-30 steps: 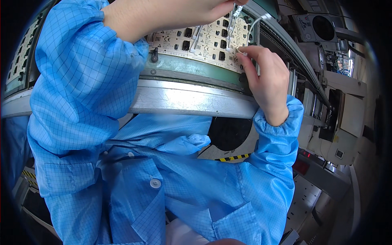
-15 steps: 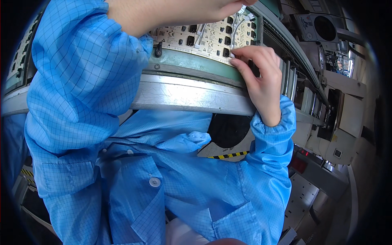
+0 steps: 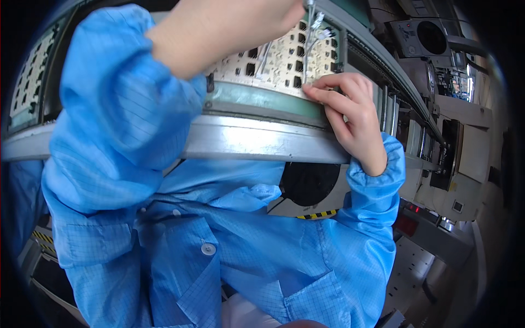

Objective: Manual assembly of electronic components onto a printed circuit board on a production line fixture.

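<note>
My right hand point(image 3: 353, 104) pinches the lower end of a thin white cable point(image 3: 307, 57) between thumb and forefinger, at the near edge of a pale circuit board panel point(image 3: 279, 74). The fingertips cover the cable's end, close to a small black connector point(image 3: 298, 82). Upward from there the cable runs toward my left hand point(image 3: 257, 24), which reaches over the panel with its fingers curled. The picture's upper edge cuts off those fingertips, so what they hold is hidden. Other white cables with light plugs point(image 3: 325, 34) lie across the panel among rows of black connectors.
The panel sits in a greenish carrier point(image 3: 257, 95) behind a metal rail point(image 3: 246, 136) along my front. Another board panel point(image 3: 27, 76) stands at the far left. Conveyor rails point(image 3: 404, 71) run on to the right, past grey machines point(image 3: 465, 147). Yellow-black tape point(image 3: 317, 215) marks the floor.
My left hand has drawn back slightly left, and its fingers look more curled. My right fingertips have shifted a little at the panel's edge. The view has tilted slightly, moving the rail lower.
</note>
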### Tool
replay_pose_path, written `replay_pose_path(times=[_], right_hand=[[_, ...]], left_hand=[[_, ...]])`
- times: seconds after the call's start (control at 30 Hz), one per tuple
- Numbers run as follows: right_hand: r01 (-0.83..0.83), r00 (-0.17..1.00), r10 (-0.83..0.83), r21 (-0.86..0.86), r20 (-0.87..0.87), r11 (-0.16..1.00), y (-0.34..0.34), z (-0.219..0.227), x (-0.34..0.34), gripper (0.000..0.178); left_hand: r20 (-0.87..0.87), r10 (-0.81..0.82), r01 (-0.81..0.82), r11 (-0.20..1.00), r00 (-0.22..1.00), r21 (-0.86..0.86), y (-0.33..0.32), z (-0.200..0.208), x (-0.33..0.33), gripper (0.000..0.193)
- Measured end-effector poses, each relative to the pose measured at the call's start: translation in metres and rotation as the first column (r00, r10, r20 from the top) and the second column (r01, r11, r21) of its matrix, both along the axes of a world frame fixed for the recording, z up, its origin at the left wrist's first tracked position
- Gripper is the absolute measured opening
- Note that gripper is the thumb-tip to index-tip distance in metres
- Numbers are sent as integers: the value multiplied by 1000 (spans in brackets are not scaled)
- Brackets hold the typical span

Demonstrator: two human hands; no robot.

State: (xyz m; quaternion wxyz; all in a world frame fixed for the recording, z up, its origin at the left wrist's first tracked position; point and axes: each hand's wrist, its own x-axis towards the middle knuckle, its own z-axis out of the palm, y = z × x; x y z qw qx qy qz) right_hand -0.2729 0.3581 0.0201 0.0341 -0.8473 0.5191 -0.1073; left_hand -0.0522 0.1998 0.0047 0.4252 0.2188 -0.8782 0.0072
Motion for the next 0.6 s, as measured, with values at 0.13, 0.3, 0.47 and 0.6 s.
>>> replay_pose_path(times=[0.13, 0.3, 0.47, 0.6], right_hand=[[-35, 952, 56, -76, 301, 996, -77, 1, -42, 33], [-108, 981, 154, -326, 121, 939, -168, -5, -32, 26], [61, 998, -54, -281, 33, 958, -153, -10, -38, 12], [167, 957, -124, -150, 262, 974, -147, -26, -49, 17]], left_hand=[[375, 339, -431, 880, 863, 198, 27, 21, -37, 43], [254, 462, -520, 813, 850, 263, -11, -16, -82, 34], [192, 440, -479, 826, 877, 296, -13, -13, -86, 16], [119, 163, -197, 894, 979, 402, -25, -25, -82, 19]])
